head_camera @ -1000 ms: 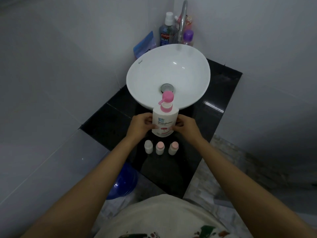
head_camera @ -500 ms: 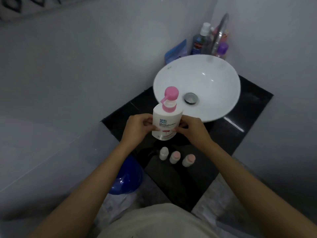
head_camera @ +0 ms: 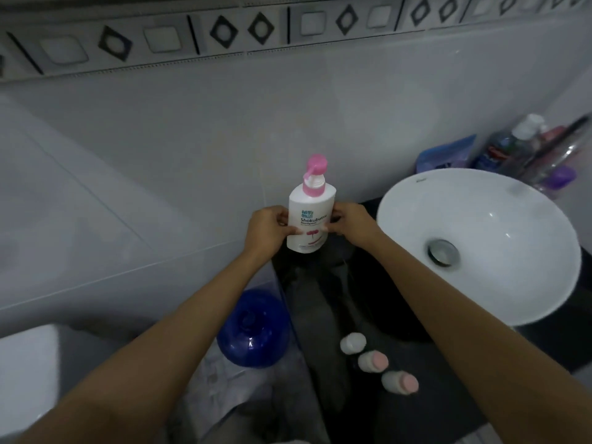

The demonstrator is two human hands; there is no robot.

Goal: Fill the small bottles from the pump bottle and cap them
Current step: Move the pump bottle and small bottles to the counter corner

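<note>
Since the earlier frame, the view has swung left: the basin (head_camera: 480, 245) now sits at right, and the pump bottle (head_camera: 310, 213) has shifted with both hands to frame centre, seemingly lifted off the dark counter (head_camera: 378, 283). Left hand (head_camera: 267, 230) and right hand (head_camera: 350, 224) clasp its sides. Lower right of centre, three small bottles (head_camera: 373, 362) stand capped. Filling appears not yet begun; uncapping, pumping and recapping remain.
</note>
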